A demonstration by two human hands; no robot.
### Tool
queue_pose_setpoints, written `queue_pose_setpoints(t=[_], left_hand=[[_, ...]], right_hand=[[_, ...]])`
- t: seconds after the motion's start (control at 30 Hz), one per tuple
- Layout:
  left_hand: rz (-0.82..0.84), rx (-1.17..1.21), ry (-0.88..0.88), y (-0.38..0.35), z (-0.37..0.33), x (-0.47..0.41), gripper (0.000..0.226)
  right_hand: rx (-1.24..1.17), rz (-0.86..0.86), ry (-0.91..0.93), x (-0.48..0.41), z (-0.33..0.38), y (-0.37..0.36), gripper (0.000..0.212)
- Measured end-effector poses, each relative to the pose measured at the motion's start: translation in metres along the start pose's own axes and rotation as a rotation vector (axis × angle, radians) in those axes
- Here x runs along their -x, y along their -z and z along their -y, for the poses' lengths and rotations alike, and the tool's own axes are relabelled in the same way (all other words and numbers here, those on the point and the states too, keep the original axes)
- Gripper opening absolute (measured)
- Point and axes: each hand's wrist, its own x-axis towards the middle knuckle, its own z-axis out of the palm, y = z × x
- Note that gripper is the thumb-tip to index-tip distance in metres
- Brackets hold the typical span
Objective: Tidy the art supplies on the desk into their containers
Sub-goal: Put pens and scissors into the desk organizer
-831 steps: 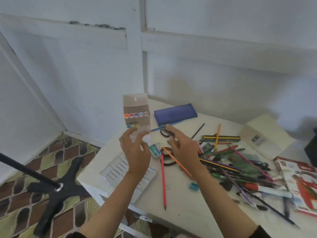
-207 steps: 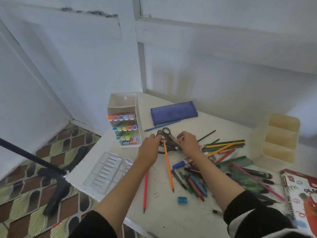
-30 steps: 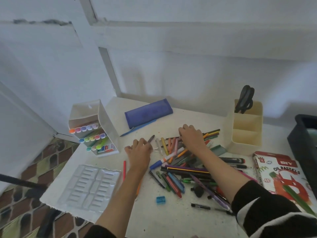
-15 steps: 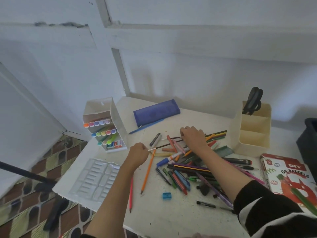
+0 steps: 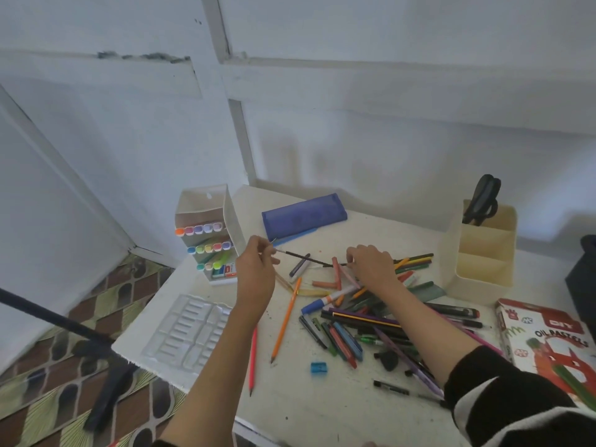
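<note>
The left hand [image 5: 258,269] pinches the left end of a thin black pencil [image 5: 306,259]. Its length runs rightward over the white desk [image 5: 322,411] to the right hand [image 5: 371,266]; whether those curled fingers grip it, I cannot tell. The cream plastic organiser [image 5: 483,266] stands beyond.

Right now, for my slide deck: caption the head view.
Left hand pinches a thin black stick while the right hand rests on the pencil pile.

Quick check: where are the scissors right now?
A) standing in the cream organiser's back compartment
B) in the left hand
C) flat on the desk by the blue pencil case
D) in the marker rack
A: the black scissors stick up out of the rearmost compartment of the cream organiser; the left hand pinches only a thin dark pencil.
</note>
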Motion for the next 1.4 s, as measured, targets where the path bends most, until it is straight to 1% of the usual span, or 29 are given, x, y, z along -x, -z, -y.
queue_pose_setpoints(t=[0.13, 0.2, 0.3, 0.4, 0.47, 0.57, 0.63, 0.7, 0.77, 0.9, 0.97, 1.13, 1.2, 1.3, 1.4], left_hand=[[-0.044, 0.134, -0.144, -0.001, -0.017, -0.003, 0.018], [-0.056, 0.168, -0.228, -0.002, -0.029, -0.007, 0.017], [-0.016, 0.237, -0.324, -0.007, -0.049, -0.013, 0.014], [0.027, 0.293, -0.39, -0.017, -0.07, -0.019, 0.012], [0.053, 0.346, -0.383, -0.026, -0.088, -0.021, 0.013], [0.111, 0.466, -0.382, -0.045, -0.121, -0.022, 0.02], [0.159, 0.512, -0.431, -0.06, -0.144, -0.022, 0.027], [0.2, 0.552, -0.469, -0.077, -0.167, -0.021, 0.025], [0.237, 0.616, -0.474, -0.097, -0.191, -0.016, 0.019], [0.333, 0.674, -0.527, -0.136, -0.231, -0.007, 0.019], [0.373, 0.682, -0.566, -0.155, -0.247, -0.002, 0.019], [0.417, 0.566, -0.698, -0.206, -0.264, 0.009, 0.014], [0.413, 0.499, -0.747, -0.224, -0.263, 0.011, 0.013], [0.396, 0.362, -0.818, -0.248, -0.257, 0.013, 0.009], [0.417, 0.186, -0.771, -0.265, -0.245, 0.012, 0.008]], right_hand=[[-0.001, -0.002, -0.009, 0.002, -0.003, 0.005, 0.014], [0.035, -0.024, 0.01, 0.003, -0.004, 0.01, 0.012], [0.144, -0.09, 0.059, 0.006, -0.007, 0.021, 0.013], [0.156, -0.148, 0.034, 0.009, -0.015, 0.035, 0.015], [0.037, -0.192, -0.041, 0.012, -0.025, 0.049, 0.018], [-0.353, -0.298, -0.191, 0.023, -0.049, 0.079, 0.017], [-0.604, -0.393, -0.215, 0.034, -0.07, 0.102, 0.011], [-0.817, -0.483, -0.253, 0.045, -0.093, 0.125, 0.007], [-0.895, -0.574, -0.318, 0.058, -0.119, 0.144, 0.008], [-0.859, -0.709, -0.447, 0.081, -0.173, 0.162, 0.007], [-0.884, -0.745, -0.496, 0.089, -0.195, 0.163, 0.007], [-1.021, -0.719, -0.489, 0.086, -0.225, 0.159, 0.011], [-1.03, -0.687, -0.468, 0.079, -0.232, 0.157, 0.011], [-0.975, -0.571, -0.436, 0.069, -0.236, 0.15, 0.011], [-0.926, -0.444, -0.382, 0.061, -0.237, 0.14, 0.015]])
